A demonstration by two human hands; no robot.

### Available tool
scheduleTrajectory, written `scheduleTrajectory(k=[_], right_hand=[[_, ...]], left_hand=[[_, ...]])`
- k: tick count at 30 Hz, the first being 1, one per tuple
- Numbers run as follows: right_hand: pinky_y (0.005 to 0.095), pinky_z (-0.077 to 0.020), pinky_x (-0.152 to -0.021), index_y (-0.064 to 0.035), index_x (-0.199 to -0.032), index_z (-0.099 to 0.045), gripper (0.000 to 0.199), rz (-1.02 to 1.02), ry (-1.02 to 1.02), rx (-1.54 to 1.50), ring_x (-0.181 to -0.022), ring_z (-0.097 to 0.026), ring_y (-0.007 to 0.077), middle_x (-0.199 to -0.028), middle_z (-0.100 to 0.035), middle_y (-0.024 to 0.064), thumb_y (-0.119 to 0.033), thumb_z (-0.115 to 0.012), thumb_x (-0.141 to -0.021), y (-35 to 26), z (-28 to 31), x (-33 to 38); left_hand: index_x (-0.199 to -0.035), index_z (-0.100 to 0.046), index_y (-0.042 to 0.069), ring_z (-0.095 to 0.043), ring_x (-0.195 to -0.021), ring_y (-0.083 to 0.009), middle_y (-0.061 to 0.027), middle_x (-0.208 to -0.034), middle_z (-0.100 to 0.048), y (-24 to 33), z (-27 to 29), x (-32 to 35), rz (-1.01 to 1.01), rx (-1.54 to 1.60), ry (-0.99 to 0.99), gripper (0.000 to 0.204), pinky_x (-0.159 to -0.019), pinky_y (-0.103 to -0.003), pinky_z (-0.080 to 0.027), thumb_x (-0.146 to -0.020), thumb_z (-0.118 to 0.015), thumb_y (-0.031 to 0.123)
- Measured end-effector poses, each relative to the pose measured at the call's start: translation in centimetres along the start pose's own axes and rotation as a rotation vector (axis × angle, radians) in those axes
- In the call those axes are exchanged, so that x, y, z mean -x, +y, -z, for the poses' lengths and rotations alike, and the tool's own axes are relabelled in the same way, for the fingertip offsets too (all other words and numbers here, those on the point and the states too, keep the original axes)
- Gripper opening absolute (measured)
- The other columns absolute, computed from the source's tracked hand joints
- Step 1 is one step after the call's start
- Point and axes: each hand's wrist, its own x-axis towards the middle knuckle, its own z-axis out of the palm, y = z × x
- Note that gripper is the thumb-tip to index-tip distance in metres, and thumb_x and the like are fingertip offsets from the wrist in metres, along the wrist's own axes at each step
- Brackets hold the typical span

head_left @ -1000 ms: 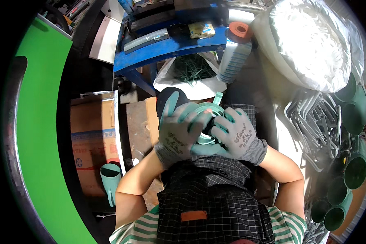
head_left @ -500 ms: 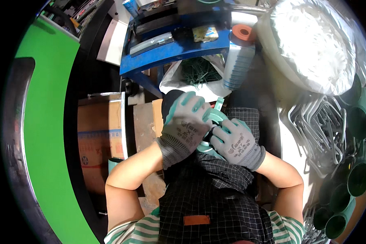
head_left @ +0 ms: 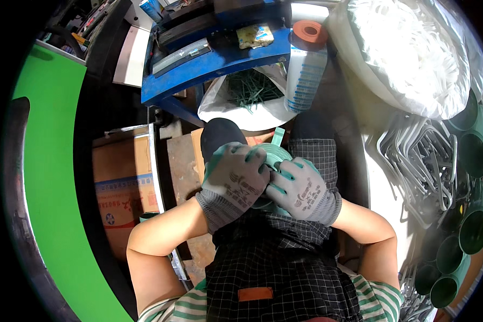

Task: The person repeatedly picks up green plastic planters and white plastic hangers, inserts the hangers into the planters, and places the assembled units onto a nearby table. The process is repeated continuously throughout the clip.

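A round, ringed green plastic piece (head_left: 274, 154) rests over my lap, with a flat green tab standing out from its far edge. My left hand (head_left: 237, 176), in a grey and green work glove, grips its left side with curled fingers. On the near right side, my right hand (head_left: 301, 189) wears a matching glove and is closed on the same piece. The fingertips of both hands meet over the middle of it. Whatever lies under the fingers is hidden, as is most of the piece's near side.
Ahead stands a blue bench (head_left: 214, 68) above a white bag (head_left: 214, 110) of green scraps. Beside it is a bottle-like roll with an orange top (head_left: 306, 70). At right are a bag of white plastic parts (head_left: 408, 59), bent grey wire handles (head_left: 418, 161) and green tubes (head_left: 475, 231). Cardboard (head_left: 121, 198) lies left.
The whole view has shifted slightly, so the surroundings sit further left. My hands stay on the green piece and have drawn closer together over its middle.
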Motion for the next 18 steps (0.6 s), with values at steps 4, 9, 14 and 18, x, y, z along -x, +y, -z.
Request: scheduleTrajectory(k=[4,9,14,18], right_hand=[[0.0433,-0.0506,-0.079,-0.0111,-0.102,-0.068,0.03,-0.012,-0.008,0.027,-0.102,-0.059,0.0272,-0.108,-0.062,0.007,-0.022,-0.066,-0.074,-0.2,-0.4,0.2],[0.0427,-0.0525,-0.078,-0.0093,-0.109,-0.07,0.04,0.009,0.278,-0.244,-0.093,-0.064,0.028,-0.109,-0.065,0.0101,-0.033,-0.079,-0.078,1.4,0.2,0.1],[0.0341,-0.0532,-0.087,-0.0014,-0.126,-0.065,0.04,-0.792,0.78,-0.916,-0.1,-0.064,0.0176,-0.113,-0.065,0.0077,-0.014,-0.078,-0.09,6.7,1.6,-0.9],[0.0311,-0.0534,-0.091,0.0007,-0.136,-0.06,0.052,-1.036,0.574,-0.891,-0.103,-0.063,0.0165,-0.117,-0.066,0.0078,-0.025,-0.077,-0.095,23.6,-4.5,3.4]], left_hand=[[-0.101,-0.073,0.008,-0.065,-0.113,-0.0313,-0.0126,-0.118,-0.067,-0.1,-1.0,0.2,-0.037,-0.065,0.072,0.021,-0.097,-0.049,-0.052,-0.087,-0.065,0.022],[-0.099,-0.07,0.009,-0.07,-0.092,-0.0285,-0.0104,-0.104,-0.069,-1.0,-0.2,-0.3,0.064,0.077,0.084,0.021,-0.089,-0.044,-0.055,-0.084,-0.071,0.023],[-0.099,-0.069,0.007,-0.073,-0.094,-0.0248,-0.0114,-0.103,-0.073,-3.1,-1.0,1.0,0.144,0.739,0.252,0.027,-0.085,-0.039,-0.057,-0.08,-0.085,0.016],[-0.11,-0.07,0.006,-0.075,-0.087,-0.0206,-0.0104,-0.106,-0.075,-4.5,-2.8,1.5,0.262,1.09,0.432,0.03,-0.077,-0.033,-0.061,-0.084,-0.084,0.009]])
